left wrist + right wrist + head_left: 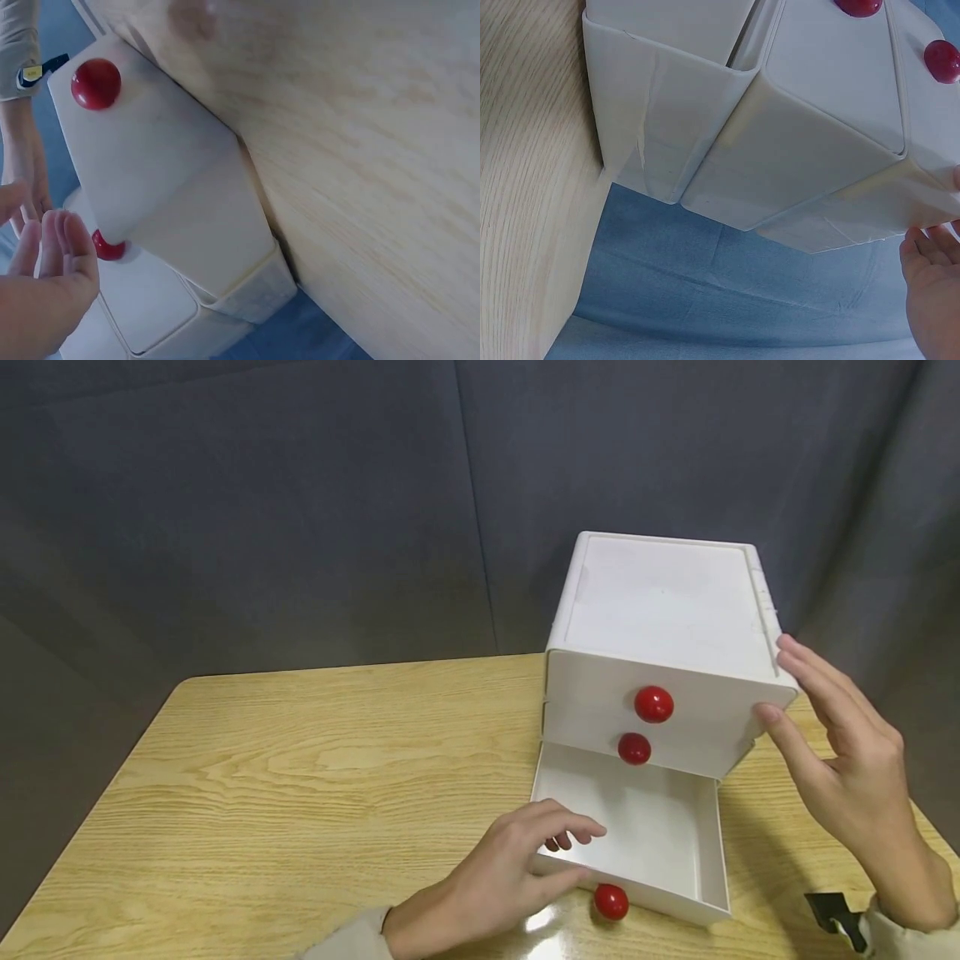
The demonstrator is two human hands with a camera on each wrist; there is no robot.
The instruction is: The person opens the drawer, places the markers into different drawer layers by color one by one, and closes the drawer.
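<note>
A white drawer cabinet [667,602] with red round knobs stands on the table. Its bottom drawer [637,810] is pulled out, and the part of its inside that shows holds nothing. My left hand [506,864] hovers at the drawer's front left, fingers loosely bent and holding nothing, the thumb close to the front panel near the bottom red knob [611,902]. My right hand [855,756] rests on the cabinet's upper right front corner, fingers at the top edge and thumb at the front. In the right wrist view, those fingers [934,247] touch the cabinet's side.
The wooden table [300,793] extends left of the cabinet. A dark curtain [337,518] hangs behind it. Two upper drawers are closed, with an upper knob [654,703] and a middle knob [634,748]. A black strap piece [832,914] is at my right wrist.
</note>
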